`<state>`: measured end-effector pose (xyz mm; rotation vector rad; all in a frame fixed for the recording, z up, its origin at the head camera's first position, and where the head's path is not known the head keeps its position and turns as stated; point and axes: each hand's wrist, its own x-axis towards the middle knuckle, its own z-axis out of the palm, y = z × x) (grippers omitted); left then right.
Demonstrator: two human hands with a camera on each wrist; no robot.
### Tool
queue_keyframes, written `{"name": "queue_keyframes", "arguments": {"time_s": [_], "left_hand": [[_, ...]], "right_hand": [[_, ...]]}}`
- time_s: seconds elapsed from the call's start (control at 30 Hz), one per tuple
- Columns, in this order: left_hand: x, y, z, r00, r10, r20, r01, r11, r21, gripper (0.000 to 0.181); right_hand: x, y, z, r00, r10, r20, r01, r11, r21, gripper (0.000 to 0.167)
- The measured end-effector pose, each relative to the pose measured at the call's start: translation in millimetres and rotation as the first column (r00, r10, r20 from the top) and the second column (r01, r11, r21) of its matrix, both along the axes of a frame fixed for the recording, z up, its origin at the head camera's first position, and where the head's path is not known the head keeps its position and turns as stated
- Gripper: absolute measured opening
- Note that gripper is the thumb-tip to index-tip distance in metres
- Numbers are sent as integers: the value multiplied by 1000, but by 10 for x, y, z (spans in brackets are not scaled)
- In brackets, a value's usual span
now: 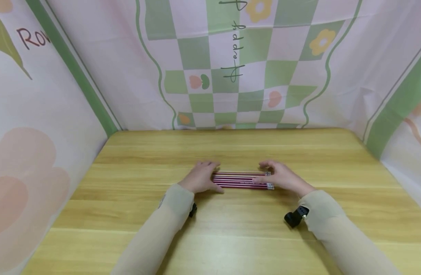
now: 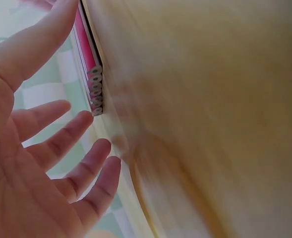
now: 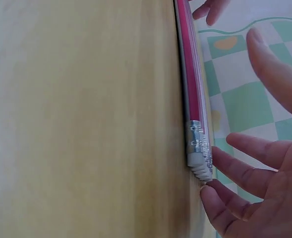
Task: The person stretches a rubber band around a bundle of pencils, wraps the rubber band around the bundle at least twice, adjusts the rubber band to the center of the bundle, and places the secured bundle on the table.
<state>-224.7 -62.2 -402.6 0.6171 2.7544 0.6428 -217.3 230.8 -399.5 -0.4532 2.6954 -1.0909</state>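
Several red-and-white striped pencils (image 1: 236,180) lie side by side in a flat row on the wooden table. Their flat, unsharpened ends (image 2: 95,89) point left, and their white erasers (image 3: 197,159) with silvery ferrules point right. At the left end is my left hand (image 1: 202,178), thumb and fingers spread around the row without gripping it. My right hand (image 1: 283,178) is at the eraser end, thumb held above the pencils. In the right wrist view its fingertips (image 3: 211,196) are close by the erasers; whether they touch cannot be told.
The light wooden table (image 1: 155,152) reaches to a hanging cloth (image 1: 227,103) with green checks at the back. More printed cloth (image 1: 42,114) hangs at the left side and at the right. Each wrist carries a small black camera (image 1: 294,217).
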Motion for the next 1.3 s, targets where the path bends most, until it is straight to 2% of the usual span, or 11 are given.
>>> {"name": "queue_keyframes", "arguments": {"time_s": [0.37, 0.67, 1.3], "left_hand": [[-55, 64, -35, 998, -7, 55, 5, 999, 42, 80], [-60, 60, -24, 996, 7, 89, -12, 998, 55, 75], [-68, 37, -21, 994, 0, 110, -9, 996, 85, 64]], "right_hand": [[-30, -2, -78, 1000, 27, 11, -28, 999, 24, 80], [-47, 22, -137, 998, 19, 57, -18, 1000, -10, 81], [-64, 34, -125, 998, 42, 52, -44, 999, 28, 69]]}}
